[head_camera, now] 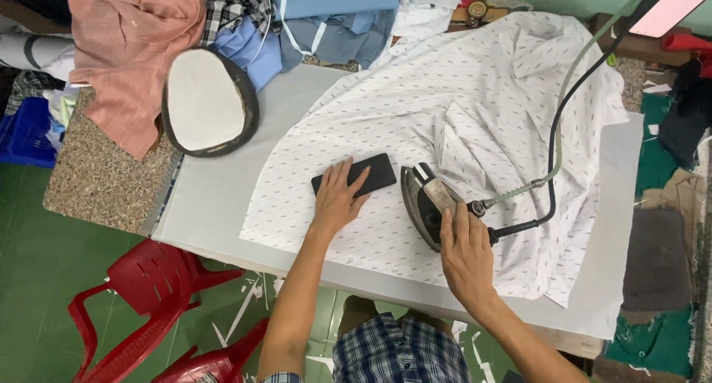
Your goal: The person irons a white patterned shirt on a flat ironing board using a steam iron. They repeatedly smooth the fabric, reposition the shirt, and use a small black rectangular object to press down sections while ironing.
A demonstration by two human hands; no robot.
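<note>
At the far left, 2 red plastic chairs (141, 301) stand on the green floor, below the table's edge. Above them, a pink cloth (130, 49) lies bunched on a speckled stone counter (96, 183). Next to it sits an oval pad (208, 101), white on top with a dark rim. Behind the pad there is a heap of blue and checked clothes (311, 20).

A grey ironing table (215, 197) fills the middle. A white shirt (475, 109) with tiny dark marks is spread across it.

The left hand (337, 201) lies flat on the shirt. Its fingers are spread out and they rest on a flat black block (363, 175). The hand presses on the block but does not wrap around it.

Just to the right, close to the block but not touching it, is a dark iron (426, 201). It sits on the shirt with its pointed end facing away from the person. The right hand (463, 253) is curled tight around the iron's handle.

2 lines run from the back of the iron, a black cord (552, 142) and a pale green hose (575, 71). They go up over the shirt to the top right corner.

At the far right, dark scraps of cloth (660, 257) lie on the green floor.
</note>
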